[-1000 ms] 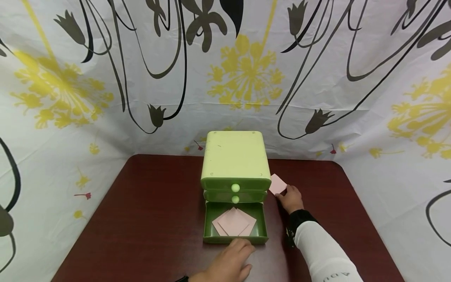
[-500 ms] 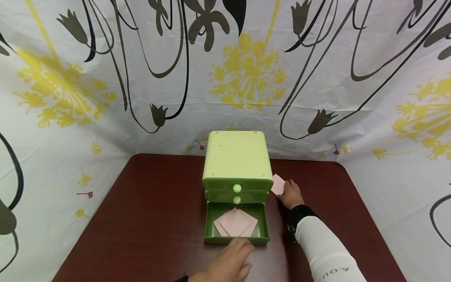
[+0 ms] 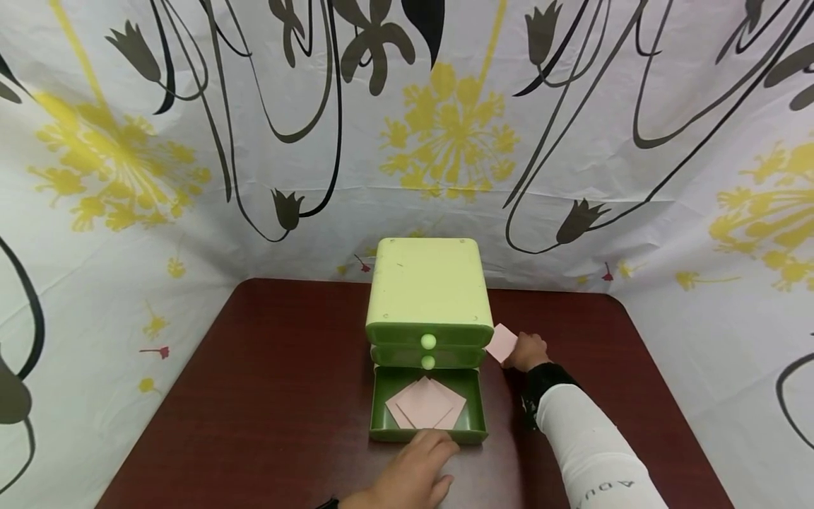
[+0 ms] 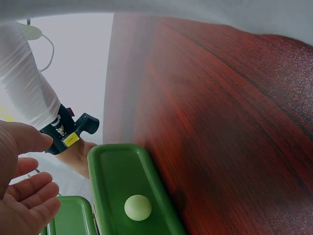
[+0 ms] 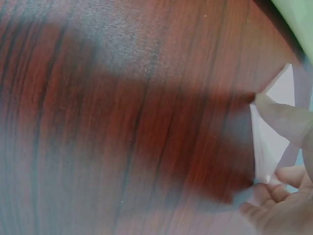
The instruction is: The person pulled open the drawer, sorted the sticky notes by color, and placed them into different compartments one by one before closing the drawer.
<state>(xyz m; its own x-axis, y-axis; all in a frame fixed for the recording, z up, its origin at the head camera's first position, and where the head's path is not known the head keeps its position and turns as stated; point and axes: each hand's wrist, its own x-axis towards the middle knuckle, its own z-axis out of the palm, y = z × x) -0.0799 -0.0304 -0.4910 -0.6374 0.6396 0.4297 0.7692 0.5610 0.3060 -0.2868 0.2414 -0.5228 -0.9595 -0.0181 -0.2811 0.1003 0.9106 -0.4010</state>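
A small green drawer unit [image 3: 427, 283] has its bottom drawer [image 3: 473, 403] pulled out, with several pink square papers [image 3: 425, 404] overlapping inside. My left hand [image 3: 407, 472] hovers at the front edge of that drawer, its fingers relaxed and holding nothing. In the left wrist view its loosely bent fingers [image 4: 36, 193] are apart from the drawer's round knob [image 4: 138, 207]. On the unit's right side, my right hand [image 3: 528, 352] pinches another pink square paper [image 3: 502, 343] at its edge. The right wrist view shows that paper [image 5: 274, 132] tilted up between thumb and fingers.
A dark red-brown table [image 3: 286, 382] carries the drawer unit. White cloth [image 3: 254, 162] with flower prints hangs behind and along both sides. The two upper drawers, with pale knobs [image 3: 428, 342], sit above the open one.
My right hand has turned and shifted slightly, drawing the single pink paper a little toward me. My left hand and the open drawer stay put.
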